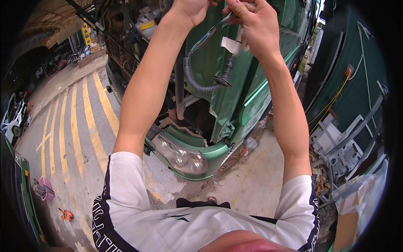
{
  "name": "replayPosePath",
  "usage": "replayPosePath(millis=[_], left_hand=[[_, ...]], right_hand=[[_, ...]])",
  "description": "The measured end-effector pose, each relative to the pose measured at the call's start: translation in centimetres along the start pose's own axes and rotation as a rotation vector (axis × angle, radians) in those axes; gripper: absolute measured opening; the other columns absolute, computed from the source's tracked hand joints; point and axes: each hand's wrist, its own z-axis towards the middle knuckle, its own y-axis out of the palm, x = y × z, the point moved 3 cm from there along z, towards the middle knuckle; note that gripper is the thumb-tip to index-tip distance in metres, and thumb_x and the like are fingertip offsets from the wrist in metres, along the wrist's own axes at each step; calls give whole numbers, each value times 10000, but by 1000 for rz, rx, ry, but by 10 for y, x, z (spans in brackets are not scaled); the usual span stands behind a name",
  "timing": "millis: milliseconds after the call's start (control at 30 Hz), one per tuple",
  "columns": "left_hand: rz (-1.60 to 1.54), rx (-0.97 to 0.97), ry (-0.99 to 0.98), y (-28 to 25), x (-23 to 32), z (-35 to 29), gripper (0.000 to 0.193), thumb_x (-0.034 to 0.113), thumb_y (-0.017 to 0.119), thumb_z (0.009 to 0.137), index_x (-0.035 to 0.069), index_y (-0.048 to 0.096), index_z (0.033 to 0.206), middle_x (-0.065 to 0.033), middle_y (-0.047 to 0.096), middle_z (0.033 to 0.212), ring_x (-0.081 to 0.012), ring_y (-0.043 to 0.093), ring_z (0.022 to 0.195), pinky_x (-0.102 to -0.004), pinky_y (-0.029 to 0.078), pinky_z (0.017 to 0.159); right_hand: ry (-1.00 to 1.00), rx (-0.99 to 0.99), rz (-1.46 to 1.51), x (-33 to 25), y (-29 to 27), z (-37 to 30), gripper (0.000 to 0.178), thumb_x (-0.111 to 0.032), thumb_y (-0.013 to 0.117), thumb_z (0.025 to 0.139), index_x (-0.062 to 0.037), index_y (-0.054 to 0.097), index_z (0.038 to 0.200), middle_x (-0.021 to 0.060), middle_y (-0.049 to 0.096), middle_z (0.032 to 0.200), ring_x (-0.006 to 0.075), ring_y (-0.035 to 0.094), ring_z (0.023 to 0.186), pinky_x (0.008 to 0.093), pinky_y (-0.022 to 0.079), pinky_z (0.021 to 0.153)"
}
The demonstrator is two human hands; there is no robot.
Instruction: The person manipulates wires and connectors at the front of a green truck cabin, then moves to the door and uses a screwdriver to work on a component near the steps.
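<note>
Both my arms reach up to a green vehicle with its front corner opened up. My right hand is closed, thumb and fingers pinching a bundle of thin wires. From there the wires curve down into a black corrugated conduit, which loops up past a dark round grommet. Beside that hand hangs a whitish tag or piece of tape. My left hand is curled closed at the top edge, close to the right one; its fingertips are partly cut off, so what they hold is hidden.
Below the hands are the green body panel and a clear headlight. Metal frames and scrap lean at the right by a dark green wall. Yellow-striped ground lies left, with a pink bucket and an orange tool.
</note>
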Motion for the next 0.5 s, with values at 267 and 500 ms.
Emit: replayPosePath(millis=[267,500], left_hand=[[-321,-95,47,4,-5,4,281,180,499,1041,12,577,1252,-89,638,1065,-192,612,994,-339,508,892],[-282,-96,127,7,-12,7,259,146,552,1021,7,588,1236,-70,647,1067,-161,619,976,-331,517,888]], right_hand=[[-10,-44,55,-2,-1,0,176,-126,645,972,47,661,1000,77,697,783,113,639,628,252,543,598],[-32,18,-138,-12,-7,4,211,-172,700,932,38,688,909,12,629,661,52,524,553,217,409,506]])
